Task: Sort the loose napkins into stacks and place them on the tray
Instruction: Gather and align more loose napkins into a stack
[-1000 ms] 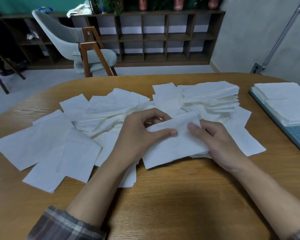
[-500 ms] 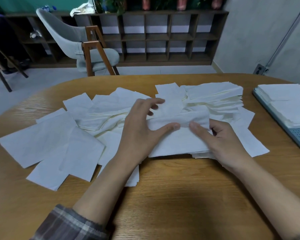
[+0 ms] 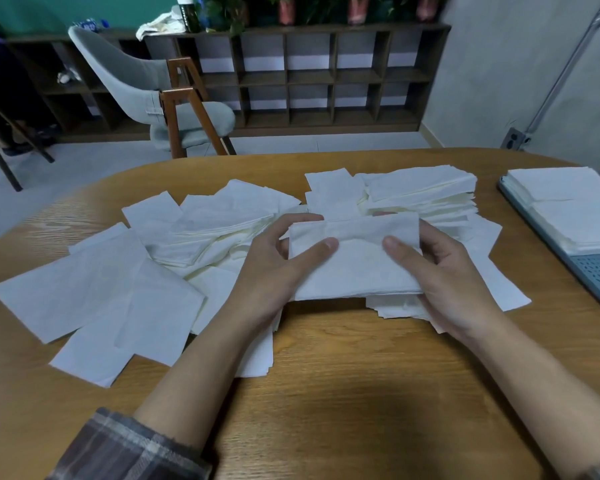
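A small bundle of white napkins is held between both hands just above the table's middle. My left hand grips its left end, thumb on top and fingers curled behind. My right hand grips the right end the same way. Loose white napkins lie scattered across the left half of the wooden table. A rough pile of napkins sits behind the bundle. At the right edge, a blue-grey perforated tray carries neat napkin stacks.
The oval wooden table has bare wood near me. More napkins lie under my right hand. Beyond the table stand a grey chair with wooden legs and a low dark shelf unit against the wall.
Both hands lifted the napkin bundle off the table and drew it away from me, squaring it between thumbs and fingers. The view shifted slightly.
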Motion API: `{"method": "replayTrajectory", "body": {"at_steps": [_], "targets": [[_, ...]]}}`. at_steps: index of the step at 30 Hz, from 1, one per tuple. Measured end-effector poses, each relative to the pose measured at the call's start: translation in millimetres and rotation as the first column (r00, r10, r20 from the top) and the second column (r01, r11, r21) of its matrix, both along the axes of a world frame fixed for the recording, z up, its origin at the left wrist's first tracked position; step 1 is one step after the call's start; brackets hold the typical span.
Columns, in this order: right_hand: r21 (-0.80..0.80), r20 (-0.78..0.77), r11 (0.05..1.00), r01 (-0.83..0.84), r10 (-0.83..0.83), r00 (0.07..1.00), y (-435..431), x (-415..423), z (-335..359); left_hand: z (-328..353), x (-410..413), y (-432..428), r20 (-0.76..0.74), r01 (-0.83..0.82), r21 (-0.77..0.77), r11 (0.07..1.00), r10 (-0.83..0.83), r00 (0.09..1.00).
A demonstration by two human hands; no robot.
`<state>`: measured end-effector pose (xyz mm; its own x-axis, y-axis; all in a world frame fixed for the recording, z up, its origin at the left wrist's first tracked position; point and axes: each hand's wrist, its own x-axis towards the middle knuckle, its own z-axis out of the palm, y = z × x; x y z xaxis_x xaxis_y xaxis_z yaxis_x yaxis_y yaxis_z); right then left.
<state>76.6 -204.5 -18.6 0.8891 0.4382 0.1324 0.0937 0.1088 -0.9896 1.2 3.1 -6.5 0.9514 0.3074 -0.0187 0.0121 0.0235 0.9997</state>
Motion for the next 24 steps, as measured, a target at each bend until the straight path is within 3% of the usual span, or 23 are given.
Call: {"method": "replayTrajectory", "body": {"at_steps": [4, 7, 13, 18, 24], "targets": [[-0.046, 0.074, 0.999, -0.028, 0.031, 0.997, -4.0, 1.5, 4.5, -8.2, 0.9, 5.5, 0.064, -0.092, 0.28, 0.956, 0.077, 0.995], [-0.163, 0.18, 0.986, -0.031, 0.06, 0.982, -3.7, -0.7, 4.6, -10.9, 0.8, 6.2, 0.094, -0.092, 0.366, 0.926, 0.062, 0.994], [-0.184, 0.151, 0.975, -0.128, 0.157, 0.976, -6.2, 0.4, 5.0, -7.9, -1.4, 6.0, 0.122, -0.11, 0.353, 0.929, 0.071, 0.99], [-0.223, 0.163, 0.969, -0.104, 0.142, 0.976, -3.7, -1.1, 3.0, 1.4, -5.2, 4.5, 0.179, -0.017, 0.257, 0.966, -0.031, 0.983], [0.007, -0.107, 0.969, -0.245, 0.245, 0.964, -6.6, -1.8, 7.4, 4.1, -6.7, 5.4, 0.209, -0.028, 0.299, 0.954, -0.037, 0.977]]}}
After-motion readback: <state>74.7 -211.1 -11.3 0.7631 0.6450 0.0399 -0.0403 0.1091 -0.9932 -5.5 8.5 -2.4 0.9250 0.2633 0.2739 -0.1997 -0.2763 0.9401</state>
